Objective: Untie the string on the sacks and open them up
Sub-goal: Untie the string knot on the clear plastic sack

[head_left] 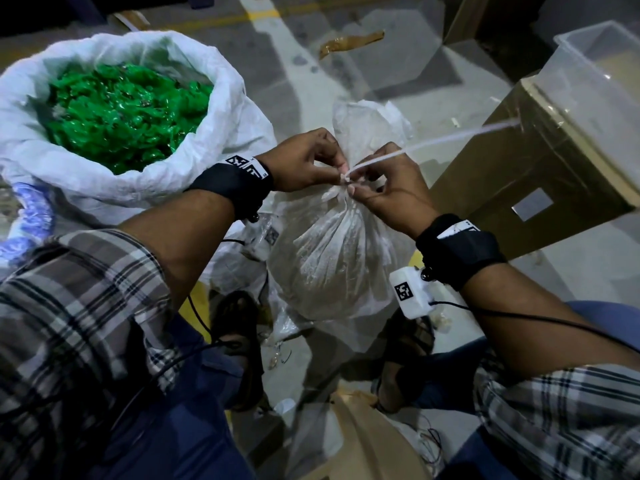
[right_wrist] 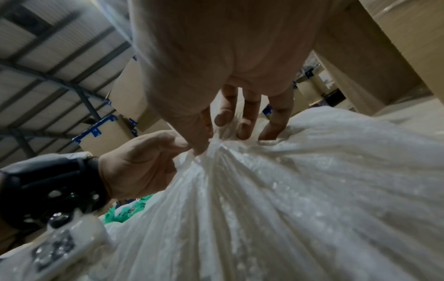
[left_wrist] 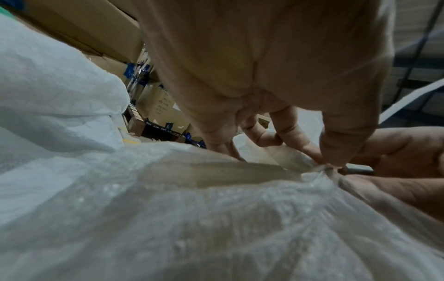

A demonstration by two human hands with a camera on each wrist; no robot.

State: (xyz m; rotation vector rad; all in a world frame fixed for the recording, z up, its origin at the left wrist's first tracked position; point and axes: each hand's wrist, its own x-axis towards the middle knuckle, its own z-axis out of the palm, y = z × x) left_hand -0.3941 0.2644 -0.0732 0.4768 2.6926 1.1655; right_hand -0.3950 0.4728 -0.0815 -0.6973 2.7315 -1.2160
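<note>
A clear plastic sack full of pale grainy stuff stands on the floor between my feet, its neck gathered and tied with a white string. My left hand pinches the knot at the neck from the left. My right hand pinches the same knot from the right, and a loose end of the string runs off up and to the right. In the left wrist view my left fingertips meet at the knot; in the right wrist view my right fingers curl into the bunched neck of the sack.
An open white woven sack full of green plastic pieces stands at the left. A tall cardboard box with a clear plastic tub on it stands at the right. More plastic bags and cardboard lie by my feet.
</note>
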